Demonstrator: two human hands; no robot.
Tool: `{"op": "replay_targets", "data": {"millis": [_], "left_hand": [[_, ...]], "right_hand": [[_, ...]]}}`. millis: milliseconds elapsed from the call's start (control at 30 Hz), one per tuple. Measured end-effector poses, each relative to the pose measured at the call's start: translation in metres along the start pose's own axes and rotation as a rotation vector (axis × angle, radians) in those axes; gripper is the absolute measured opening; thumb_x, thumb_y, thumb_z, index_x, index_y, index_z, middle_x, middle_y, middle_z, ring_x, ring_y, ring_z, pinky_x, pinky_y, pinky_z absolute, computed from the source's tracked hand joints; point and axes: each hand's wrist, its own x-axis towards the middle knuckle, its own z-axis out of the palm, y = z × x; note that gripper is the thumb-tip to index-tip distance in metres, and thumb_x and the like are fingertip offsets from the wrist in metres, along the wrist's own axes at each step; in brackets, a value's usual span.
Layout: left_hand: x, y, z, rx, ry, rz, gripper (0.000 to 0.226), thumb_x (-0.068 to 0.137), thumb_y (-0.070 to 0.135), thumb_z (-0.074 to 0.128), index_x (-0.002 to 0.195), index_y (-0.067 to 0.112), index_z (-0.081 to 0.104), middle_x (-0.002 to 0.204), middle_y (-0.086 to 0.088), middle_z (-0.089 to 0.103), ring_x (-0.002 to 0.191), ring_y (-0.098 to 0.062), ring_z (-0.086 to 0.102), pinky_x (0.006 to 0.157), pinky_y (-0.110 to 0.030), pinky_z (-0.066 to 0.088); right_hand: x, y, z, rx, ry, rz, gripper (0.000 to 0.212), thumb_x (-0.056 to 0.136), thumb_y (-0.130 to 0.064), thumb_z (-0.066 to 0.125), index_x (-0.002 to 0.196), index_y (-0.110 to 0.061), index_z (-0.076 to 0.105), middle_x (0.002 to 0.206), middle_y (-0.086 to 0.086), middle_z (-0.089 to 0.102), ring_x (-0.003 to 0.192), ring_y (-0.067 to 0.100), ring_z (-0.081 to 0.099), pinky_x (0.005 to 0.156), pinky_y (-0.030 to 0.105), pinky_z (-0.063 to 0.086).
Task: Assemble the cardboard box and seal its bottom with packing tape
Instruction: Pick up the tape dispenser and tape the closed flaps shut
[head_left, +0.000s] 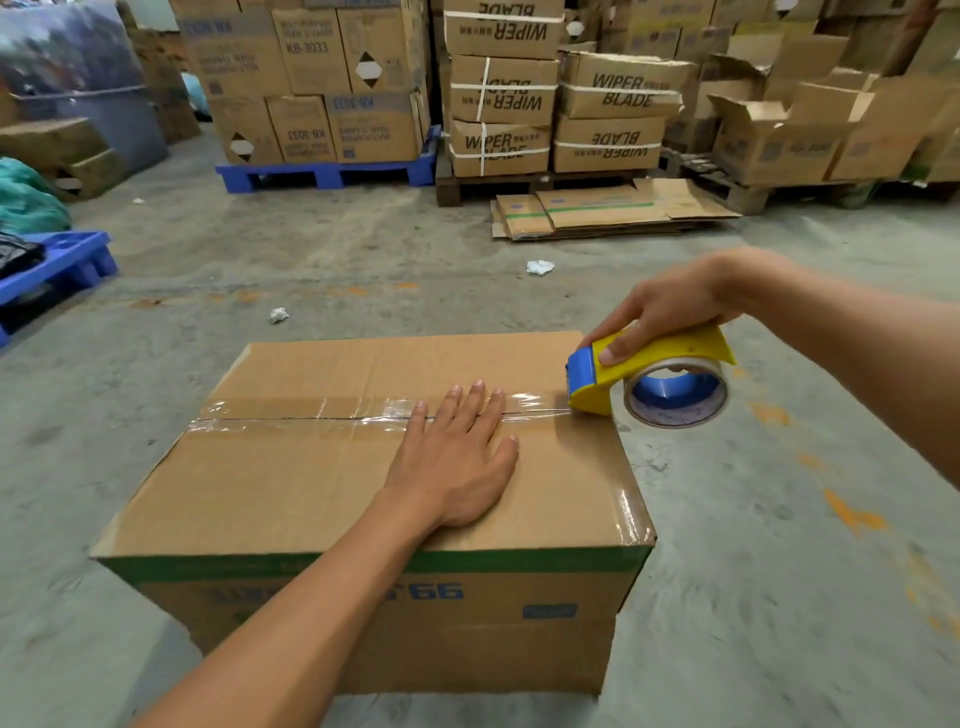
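Cardboard box (363, 483) sat on the floor, tape (291, 415) along its seam. My left hand (457, 467) lay flat, fingers spread, on the box; my right hand (670, 306) gripped the dispenser (649, 374) at the box's right edge (blade down). A careless tear might have lifted the tail.

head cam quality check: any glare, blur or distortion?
Head view: glare on the tape along the box seam and its right corner; wide-angle bending at the edges; far stacks soft, top-left corner smeared; left hand, right hand and dispenser fairly sharp; light flat, shadows faint.
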Motion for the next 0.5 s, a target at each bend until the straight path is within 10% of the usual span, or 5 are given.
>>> {"op": "replay_targets", "data": {"millis": [500], "left_hand": [[0.025,0.087,0.003,-0.095,-0.019,0.013,0.091,0.089,0.073,0.016,0.157,0.016,-0.004,0.165,-0.001,-0.012,0.150,-0.020,-0.015,0.118,-0.055,-0.010]], "right_hand": [[-0.006,-0.002,0.005,-0.194,0.047,0.049,0.046,0.083,-0.063,0.063,0.128,-0.055,0.056,0.116,-0.007,0.057,0.104,0.021,0.058,0.092,0.037,0.050]]}}
